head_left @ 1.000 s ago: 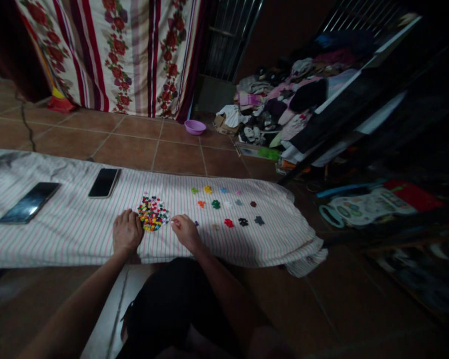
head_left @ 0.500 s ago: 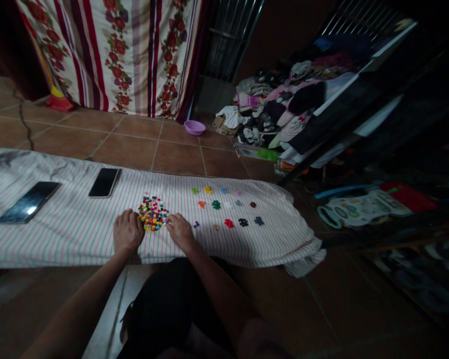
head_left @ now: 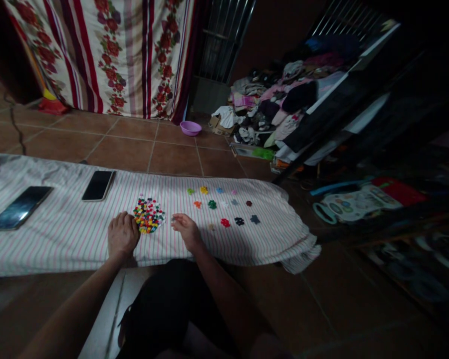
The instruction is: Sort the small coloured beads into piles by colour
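Beside a mixed pile of small coloured beads (head_left: 148,215), my left hand (head_left: 123,233) rests palm down on the striped cloth (head_left: 75,239). Its fingers lie on the cloth at the pile's left edge. My right hand (head_left: 187,230) is just right of the pile, apart from it, with thumb and fingertips drawn together. Anything in that pinch is too small to name. Small single-colour groups lie further right, among them a red group (head_left: 225,223), a black group (head_left: 239,221), a dark green group (head_left: 212,205) and a yellow group (head_left: 204,190).
Two phones, a larger phone (head_left: 19,208) and a smaller phone (head_left: 98,185), lie on the cloth to the left. Beyond it are a purple basin (head_left: 190,128) on the tiled floor, a floral curtain (head_left: 134,60) and a heap of clothes (head_left: 269,102).
My right hand has moved right, away from the pile's edge, and now covers the spot of the small purple group. My left hand stays beside the pile. The view has shifted slightly.
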Demonstrator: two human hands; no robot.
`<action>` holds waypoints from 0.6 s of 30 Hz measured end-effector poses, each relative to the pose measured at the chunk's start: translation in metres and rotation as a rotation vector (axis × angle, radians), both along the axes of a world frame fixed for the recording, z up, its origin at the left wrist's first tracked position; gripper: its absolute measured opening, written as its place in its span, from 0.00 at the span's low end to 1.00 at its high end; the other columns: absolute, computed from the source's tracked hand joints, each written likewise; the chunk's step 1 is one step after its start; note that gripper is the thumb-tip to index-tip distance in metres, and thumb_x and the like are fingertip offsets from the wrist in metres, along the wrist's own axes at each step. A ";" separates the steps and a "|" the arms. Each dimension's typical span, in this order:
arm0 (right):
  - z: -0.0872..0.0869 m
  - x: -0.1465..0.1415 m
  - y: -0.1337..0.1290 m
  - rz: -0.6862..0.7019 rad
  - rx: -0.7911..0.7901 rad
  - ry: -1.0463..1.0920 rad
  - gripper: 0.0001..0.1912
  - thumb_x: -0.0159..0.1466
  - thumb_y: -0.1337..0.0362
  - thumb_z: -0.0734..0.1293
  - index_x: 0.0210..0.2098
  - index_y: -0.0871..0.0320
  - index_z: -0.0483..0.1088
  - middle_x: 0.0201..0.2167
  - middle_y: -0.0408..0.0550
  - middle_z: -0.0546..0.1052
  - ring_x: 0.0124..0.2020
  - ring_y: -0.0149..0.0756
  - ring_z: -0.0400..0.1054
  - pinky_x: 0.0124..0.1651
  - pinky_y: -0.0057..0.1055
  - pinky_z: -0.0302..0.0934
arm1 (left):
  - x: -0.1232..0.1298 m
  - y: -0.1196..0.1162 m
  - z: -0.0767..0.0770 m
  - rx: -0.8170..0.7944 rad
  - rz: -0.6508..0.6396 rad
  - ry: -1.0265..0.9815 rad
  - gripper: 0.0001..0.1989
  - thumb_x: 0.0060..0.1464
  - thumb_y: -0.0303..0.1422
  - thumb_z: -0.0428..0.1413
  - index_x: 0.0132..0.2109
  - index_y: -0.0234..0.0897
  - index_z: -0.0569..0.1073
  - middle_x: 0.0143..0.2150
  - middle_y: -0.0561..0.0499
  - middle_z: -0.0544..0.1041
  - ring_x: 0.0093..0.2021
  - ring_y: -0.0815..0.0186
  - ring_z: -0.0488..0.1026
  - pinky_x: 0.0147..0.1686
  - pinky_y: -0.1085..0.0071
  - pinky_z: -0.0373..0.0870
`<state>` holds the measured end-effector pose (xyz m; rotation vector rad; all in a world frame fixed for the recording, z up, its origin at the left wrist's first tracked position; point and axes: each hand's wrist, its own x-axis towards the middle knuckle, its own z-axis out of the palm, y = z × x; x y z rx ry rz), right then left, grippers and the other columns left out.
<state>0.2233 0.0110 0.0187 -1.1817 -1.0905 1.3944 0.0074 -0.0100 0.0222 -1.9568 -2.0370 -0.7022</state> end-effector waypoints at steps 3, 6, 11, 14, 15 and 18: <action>0.011 0.007 -0.004 -0.022 -0.074 0.162 0.18 0.51 0.57 0.71 0.40 0.56 0.73 0.37 0.46 0.78 0.35 0.32 0.72 0.41 0.30 0.65 | 0.000 -0.001 0.002 -0.010 -0.001 -0.018 0.12 0.61 0.32 0.43 0.41 0.33 0.69 0.49 0.36 0.73 0.49 0.53 0.68 0.49 0.57 0.62; 0.022 0.017 -0.007 -0.057 -0.107 0.204 0.19 0.51 0.56 0.72 0.40 0.57 0.74 0.38 0.48 0.78 0.37 0.32 0.72 0.43 0.31 0.65 | 0.001 -0.001 0.002 -0.029 0.002 -0.036 0.13 0.61 0.33 0.43 0.41 0.33 0.70 0.48 0.36 0.73 0.48 0.54 0.69 0.48 0.58 0.62; 0.033 0.059 -0.009 -0.188 -0.074 0.090 0.18 0.52 0.57 0.70 0.41 0.57 0.74 0.37 0.48 0.78 0.36 0.33 0.72 0.41 0.30 0.66 | 0.000 -0.001 0.001 -0.022 0.000 -0.019 0.14 0.61 0.33 0.42 0.42 0.32 0.70 0.49 0.35 0.73 0.48 0.53 0.68 0.48 0.57 0.62; 0.030 0.105 -0.009 -0.370 -0.009 0.002 0.20 0.52 0.55 0.69 0.42 0.57 0.74 0.36 0.47 0.77 0.33 0.32 0.70 0.35 0.29 0.65 | 0.000 0.000 0.000 -0.021 -0.014 -0.016 0.14 0.60 0.33 0.42 0.43 0.32 0.70 0.50 0.35 0.72 0.49 0.52 0.68 0.48 0.55 0.62; 0.028 0.124 -0.010 -0.436 0.024 -0.054 0.20 0.51 0.54 0.69 0.42 0.57 0.73 0.34 0.46 0.76 0.31 0.32 0.69 0.33 0.29 0.64 | -0.001 0.000 0.000 -0.022 -0.015 -0.013 0.14 0.59 0.33 0.42 0.43 0.33 0.70 0.49 0.35 0.72 0.49 0.52 0.68 0.48 0.55 0.62; 0.018 0.183 -0.011 -0.592 0.088 -0.209 0.23 0.50 0.52 0.68 0.40 0.60 0.73 0.24 0.42 0.73 0.23 0.30 0.64 0.27 0.28 0.60 | -0.001 0.000 0.001 -0.025 -0.024 0.001 0.14 0.59 0.33 0.43 0.43 0.33 0.70 0.49 0.35 0.72 0.49 0.52 0.69 0.48 0.55 0.63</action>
